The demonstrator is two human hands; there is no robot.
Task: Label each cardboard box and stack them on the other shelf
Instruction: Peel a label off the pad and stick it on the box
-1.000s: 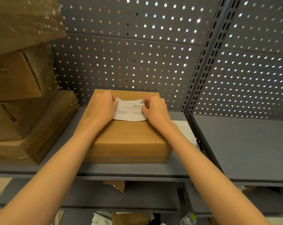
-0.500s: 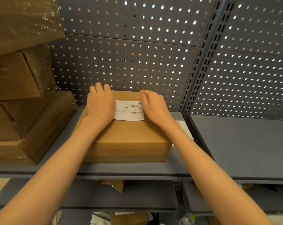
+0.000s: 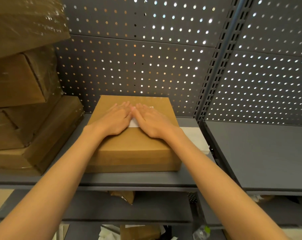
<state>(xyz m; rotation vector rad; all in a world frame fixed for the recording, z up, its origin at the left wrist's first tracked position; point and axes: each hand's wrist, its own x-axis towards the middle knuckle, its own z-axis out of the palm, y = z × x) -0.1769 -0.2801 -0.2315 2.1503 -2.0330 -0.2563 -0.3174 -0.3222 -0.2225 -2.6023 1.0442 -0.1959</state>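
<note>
Fingers point(image 3: 124, 105) of both hands flat, spread, palms down, covering label point(image 3: 133, 124) on box point(image 3: 134, 149).

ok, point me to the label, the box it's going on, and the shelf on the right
label point(image 3: 133, 124): head view, white strip showing between the two hands.
cardboard box point(image 3: 134, 146): head view, bare top near the front edge.
right shelf point(image 3: 261, 153): head view, bare grey deck.

Dim, warm light; bright daylight pricks through the holes of the perforated back panel point(image 3: 146, 66). Glare streaks the plastic-wrapped boxes point(image 3: 25, 28) top left. Wide-angle bending at edges; fingertips slightly blurred.
</note>
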